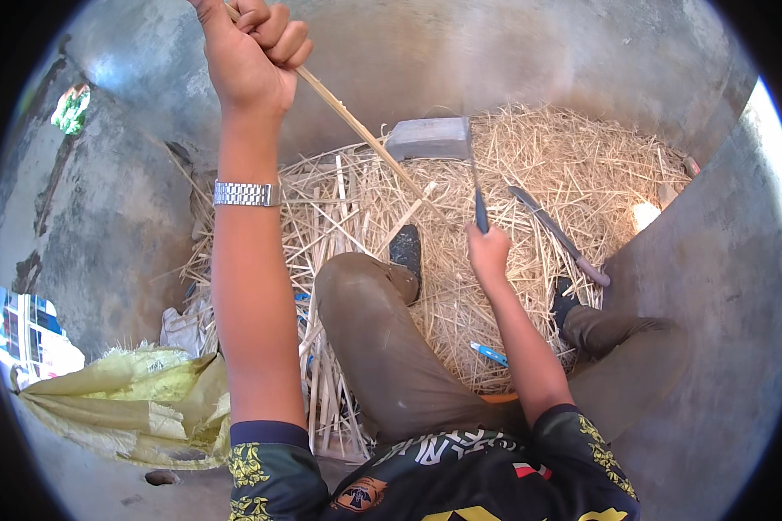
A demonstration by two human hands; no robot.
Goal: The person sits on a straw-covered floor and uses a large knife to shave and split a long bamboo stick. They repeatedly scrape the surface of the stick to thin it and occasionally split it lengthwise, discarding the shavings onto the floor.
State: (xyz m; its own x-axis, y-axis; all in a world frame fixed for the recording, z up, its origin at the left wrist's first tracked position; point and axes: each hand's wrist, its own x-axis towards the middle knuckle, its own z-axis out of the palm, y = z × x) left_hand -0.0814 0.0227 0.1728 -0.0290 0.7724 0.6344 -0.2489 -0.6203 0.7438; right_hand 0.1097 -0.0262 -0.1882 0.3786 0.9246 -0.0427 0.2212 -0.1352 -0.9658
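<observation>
High at the upper left, my left hand point(261, 39) is closed around one end of a long, pale bamboo strip point(356, 126). The strip slants down to the right, over the shavings and in front of my knee. My right hand point(490, 252) grips a knife point(480, 208) with a dark lower part; its thin blade points up and away, seen nearly edge-on. The strip's lower end comes close to my right hand, but I cannot tell whether it touches the blade.
Pale shavings point(547, 148) cover the floor, with a grey block point(427, 139) by the far wall. A curved sickle-like blade with a wooden handle point(591, 271) lies at right. A blue cutter point(489, 353) lies between my legs; a yellowish sack point(139, 391) sits at left.
</observation>
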